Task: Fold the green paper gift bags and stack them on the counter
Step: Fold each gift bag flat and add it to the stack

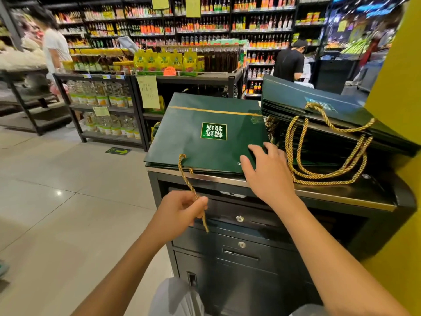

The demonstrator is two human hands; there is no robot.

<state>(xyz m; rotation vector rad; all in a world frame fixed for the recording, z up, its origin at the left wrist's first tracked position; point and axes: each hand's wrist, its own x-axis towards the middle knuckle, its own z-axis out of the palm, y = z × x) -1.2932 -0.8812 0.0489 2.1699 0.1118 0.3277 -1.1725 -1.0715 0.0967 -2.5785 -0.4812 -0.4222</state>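
White plastic bag (177, 297) sits lowest in view, below the forearms. Left hand (182, 208) pinches the gold rope handle (187, 179) of a flat green gift bag (193, 142) lying on the dark surface (330, 195). Right hand (268, 172) rests with straight fingers on that bag's near right corner. Just beside it, a tilted pile of green bags (296, 96) crowds the right side, its rope loops (328, 176) spilling forward. Locked drawers (239, 218) sit beneath; bottle shelves (205, 23) stand behind.
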